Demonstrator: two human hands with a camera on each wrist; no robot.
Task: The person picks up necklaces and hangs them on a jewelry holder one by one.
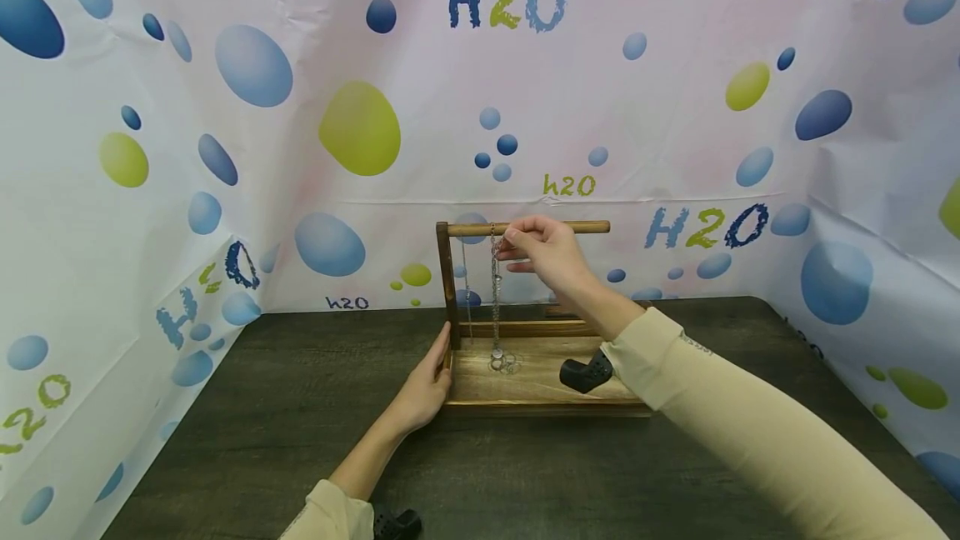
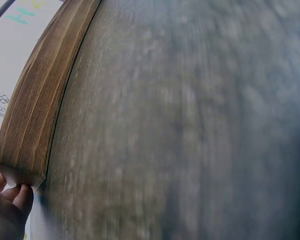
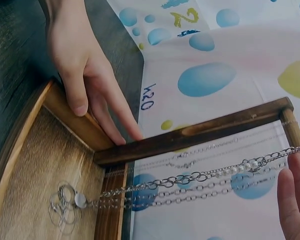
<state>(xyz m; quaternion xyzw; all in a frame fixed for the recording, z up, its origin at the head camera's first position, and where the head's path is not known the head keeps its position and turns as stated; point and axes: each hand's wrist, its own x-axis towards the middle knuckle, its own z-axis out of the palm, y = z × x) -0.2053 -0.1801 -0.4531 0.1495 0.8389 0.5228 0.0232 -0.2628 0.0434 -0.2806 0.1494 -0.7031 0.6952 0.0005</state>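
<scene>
A wooden jewelry stand (image 1: 540, 390) has a tray base, a left upright (image 1: 447, 282) and a crossbar (image 1: 592, 227). My left hand (image 1: 422, 390) holds its left side; in the right wrist view the thumb lies over the side wall with the fingers along the outside. A silver chain necklace (image 1: 496, 298) with pearl-like beads (image 3: 235, 170) loops over the crossbar. My right hand (image 1: 546, 252) pinches it close under the bar. Its lower end, with a small round disc (image 3: 80, 200), reaches the tray floor beside several thin rings (image 3: 64, 210). A finer chain (image 1: 467, 282) hangs nearer the upright.
The stand is on a dark wood-grain table (image 1: 300, 407). Behind and beside it rises a white backdrop (image 1: 450, 123) printed with blue and green spots. A black strap device (image 1: 587, 372) on my right wrist overlaps the tray in the head view.
</scene>
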